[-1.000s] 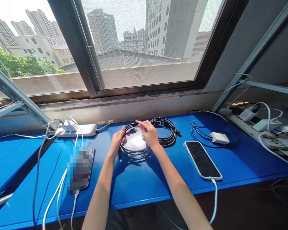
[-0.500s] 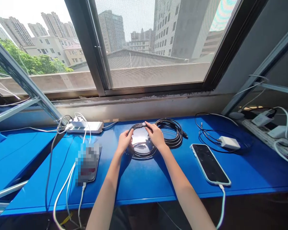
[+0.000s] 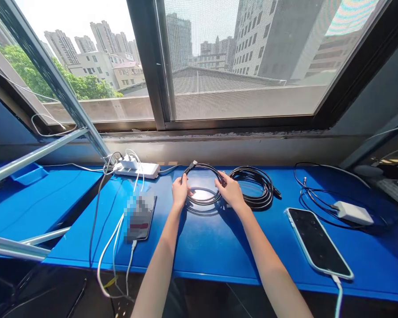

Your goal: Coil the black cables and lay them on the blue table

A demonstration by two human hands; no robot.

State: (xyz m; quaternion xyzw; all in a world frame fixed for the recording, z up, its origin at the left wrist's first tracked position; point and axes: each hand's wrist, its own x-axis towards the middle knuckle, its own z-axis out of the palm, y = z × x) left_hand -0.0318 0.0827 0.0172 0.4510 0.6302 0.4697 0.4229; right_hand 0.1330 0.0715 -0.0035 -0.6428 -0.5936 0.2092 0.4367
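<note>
A coiled black cable (image 3: 202,199) lies on the blue shelf (image 3: 212,247) under the window. My left hand (image 3: 180,191) grips the coil's left side, with the cable's plug end (image 3: 192,164) sticking up just above it. My right hand (image 3: 231,190) holds the coil's right side, fingers closed around the loops. A second coil of black cable (image 3: 257,187) lies flat right beside my right hand.
A white power strip (image 3: 137,168) with chargers sits at the back left. A phone (image 3: 139,216) on a white cable lies left of my hands. Another phone (image 3: 318,243) lies at the right, with a white charger (image 3: 353,213) and thin black cable behind it.
My view has shifted left, so everything sits further right in the frame. My hands have moved apart to opposite sides of the coil, and the plug end now points up at the back.
</note>
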